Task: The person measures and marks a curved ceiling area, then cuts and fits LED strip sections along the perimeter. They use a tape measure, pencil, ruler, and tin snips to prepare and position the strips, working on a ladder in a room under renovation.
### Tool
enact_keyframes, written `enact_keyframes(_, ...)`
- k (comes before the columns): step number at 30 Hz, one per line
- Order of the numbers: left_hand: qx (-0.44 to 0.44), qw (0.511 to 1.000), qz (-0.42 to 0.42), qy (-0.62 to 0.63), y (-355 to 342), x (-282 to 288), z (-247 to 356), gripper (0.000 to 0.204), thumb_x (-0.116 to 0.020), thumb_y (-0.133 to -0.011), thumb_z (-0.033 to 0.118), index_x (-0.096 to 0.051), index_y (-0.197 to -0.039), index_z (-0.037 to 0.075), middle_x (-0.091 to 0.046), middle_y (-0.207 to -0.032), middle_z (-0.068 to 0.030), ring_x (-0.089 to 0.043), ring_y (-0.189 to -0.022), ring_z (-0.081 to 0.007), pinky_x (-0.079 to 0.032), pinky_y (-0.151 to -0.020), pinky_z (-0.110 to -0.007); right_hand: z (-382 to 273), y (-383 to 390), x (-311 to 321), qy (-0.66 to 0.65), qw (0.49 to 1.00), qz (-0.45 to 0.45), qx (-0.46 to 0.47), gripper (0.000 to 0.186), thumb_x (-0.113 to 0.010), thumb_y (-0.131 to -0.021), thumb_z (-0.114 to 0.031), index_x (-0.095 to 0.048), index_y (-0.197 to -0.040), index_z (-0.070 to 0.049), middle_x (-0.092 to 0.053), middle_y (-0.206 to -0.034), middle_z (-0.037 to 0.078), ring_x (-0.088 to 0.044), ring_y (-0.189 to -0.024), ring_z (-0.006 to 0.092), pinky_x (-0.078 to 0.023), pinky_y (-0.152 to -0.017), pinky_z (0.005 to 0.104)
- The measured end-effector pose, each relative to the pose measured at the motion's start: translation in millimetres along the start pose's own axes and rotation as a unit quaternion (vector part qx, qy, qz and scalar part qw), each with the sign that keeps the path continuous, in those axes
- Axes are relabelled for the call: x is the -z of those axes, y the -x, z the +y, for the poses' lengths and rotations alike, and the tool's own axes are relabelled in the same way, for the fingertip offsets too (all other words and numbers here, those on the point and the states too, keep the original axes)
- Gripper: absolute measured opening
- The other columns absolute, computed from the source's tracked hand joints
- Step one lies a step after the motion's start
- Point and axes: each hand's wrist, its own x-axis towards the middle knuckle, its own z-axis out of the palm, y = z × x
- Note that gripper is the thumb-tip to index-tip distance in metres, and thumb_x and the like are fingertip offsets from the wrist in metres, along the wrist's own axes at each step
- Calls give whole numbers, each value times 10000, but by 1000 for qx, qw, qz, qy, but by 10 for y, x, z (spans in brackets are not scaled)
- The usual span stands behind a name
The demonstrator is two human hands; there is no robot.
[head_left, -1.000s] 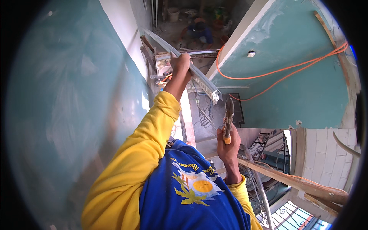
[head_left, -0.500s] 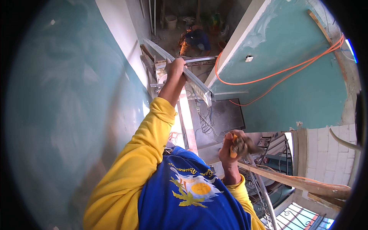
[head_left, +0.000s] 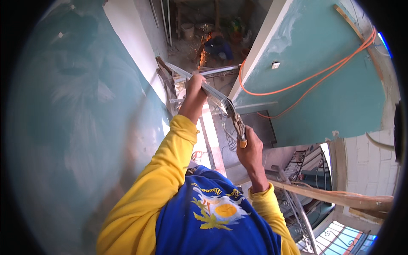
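Observation:
My left hand [head_left: 195, 88] is closed around a long, thin galvanized metal channel [head_left: 216, 94], which slants from the far left toward my right. In my right hand [head_left: 251, 154] is a pair of tin snips [head_left: 236, 121] with orange grips. The head of the snips meets the near end of the channel; how far the blades lie over the metal is hard to tell. My fingers hide part of the handles.
Beyond the channel, a crouching person [head_left: 219, 46] works amid flying sparks [head_left: 203, 57], near a white bucket [head_left: 188, 30]. An orange cable [head_left: 293, 87] hangs along the right wall. A wooden beam [head_left: 331, 193] and a metal railing [head_left: 304, 221] lie at my right.
My right hand has moved up and left, bringing the snips to the channel's near end. The left hand keeps its hold, with the channel shifted slightly. Sparks continue beyond.

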Motion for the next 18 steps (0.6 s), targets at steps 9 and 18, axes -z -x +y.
enact_keyframes(9,30,999,-22,12,1,2,69,361,-550,-735,-49,-531,-1076,70,-477,-800,-74,-513,-641,-198,-428,-529,-346,20,-62,15,-14,998,26,51,397,-707,-776,15,-587,-1154,-9,-668,-901,229,-674,-825,461,-549,-698,464)
enact_keyframes(18,22,998,-11,-62,-97,-24,77,110,-582,-812,54,-494,-877,41,-483,-749,-100,-579,-644,-276,-551,-686,-445,-49,-30,-70,-4,999,-22,-23,326,-676,-799,45,-602,-1112,-11,-660,-850,213,-681,-813,449,-524,-676,481)
